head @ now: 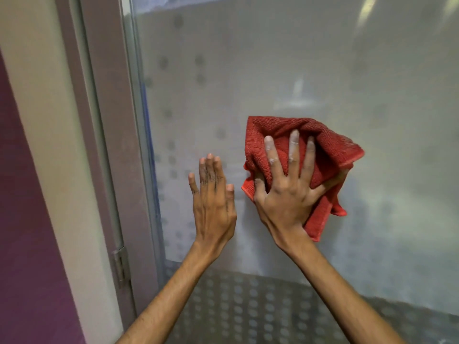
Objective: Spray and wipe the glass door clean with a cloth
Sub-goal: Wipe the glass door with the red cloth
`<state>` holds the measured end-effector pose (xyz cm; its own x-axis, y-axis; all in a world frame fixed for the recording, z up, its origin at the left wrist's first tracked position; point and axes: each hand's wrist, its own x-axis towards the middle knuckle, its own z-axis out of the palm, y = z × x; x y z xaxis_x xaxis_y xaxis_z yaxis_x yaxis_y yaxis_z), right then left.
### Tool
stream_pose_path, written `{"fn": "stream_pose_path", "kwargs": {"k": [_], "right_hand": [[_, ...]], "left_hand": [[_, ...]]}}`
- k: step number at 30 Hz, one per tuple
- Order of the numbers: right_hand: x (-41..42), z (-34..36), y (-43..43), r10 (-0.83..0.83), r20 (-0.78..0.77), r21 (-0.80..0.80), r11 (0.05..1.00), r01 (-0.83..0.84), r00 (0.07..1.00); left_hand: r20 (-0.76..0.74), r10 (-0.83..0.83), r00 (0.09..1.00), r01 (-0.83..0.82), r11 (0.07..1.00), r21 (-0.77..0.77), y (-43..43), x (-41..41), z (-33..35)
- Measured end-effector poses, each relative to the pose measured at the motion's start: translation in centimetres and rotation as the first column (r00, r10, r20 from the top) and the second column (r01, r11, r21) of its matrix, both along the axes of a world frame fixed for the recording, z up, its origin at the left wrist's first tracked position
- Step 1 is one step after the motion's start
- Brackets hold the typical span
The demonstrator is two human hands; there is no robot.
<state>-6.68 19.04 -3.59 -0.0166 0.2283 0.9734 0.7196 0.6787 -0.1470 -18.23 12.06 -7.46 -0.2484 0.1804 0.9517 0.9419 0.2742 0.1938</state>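
Observation:
The frosted glass door, patterned with grey dots, fills most of the view. A bunched red cloth is pressed flat against the glass by my right hand, fingers spread over it and thumb tucked into its lower left fold. My left hand rests flat against the glass just left of the cloth, fingers together and holding nothing. No spray bottle is in view.
The door's grey frame runs down the left side, with a metal hinge low on it. Left of the frame is a cream and purple wall. The lower band of the glass is darker with dense dots.

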Motion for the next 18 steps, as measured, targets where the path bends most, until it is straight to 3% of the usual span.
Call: {"fn": "stream_pose_path", "kwargs": {"k": [9,14,18], "right_hand": [[-8.8,1.0,-5.3,0.058,0.040,0.060,0.996,-0.060,0.998],[-13.1,0.7,-7.6,0.244,0.014,0.091,0.966,-0.244,0.970],[-16.6,0.2,-8.4,0.366,0.051,0.067,0.927,-0.369,0.929]], "left_hand": [[0.026,0.079,0.997,-0.079,0.997,-0.001,-5.4,-8.2,0.2],[0.028,0.091,0.995,-0.091,0.996,-0.007,-8.3,-12.5,-0.2],[0.007,0.011,1.000,-0.011,0.999,0.033,-10.1,-14.5,-1.0]]}}
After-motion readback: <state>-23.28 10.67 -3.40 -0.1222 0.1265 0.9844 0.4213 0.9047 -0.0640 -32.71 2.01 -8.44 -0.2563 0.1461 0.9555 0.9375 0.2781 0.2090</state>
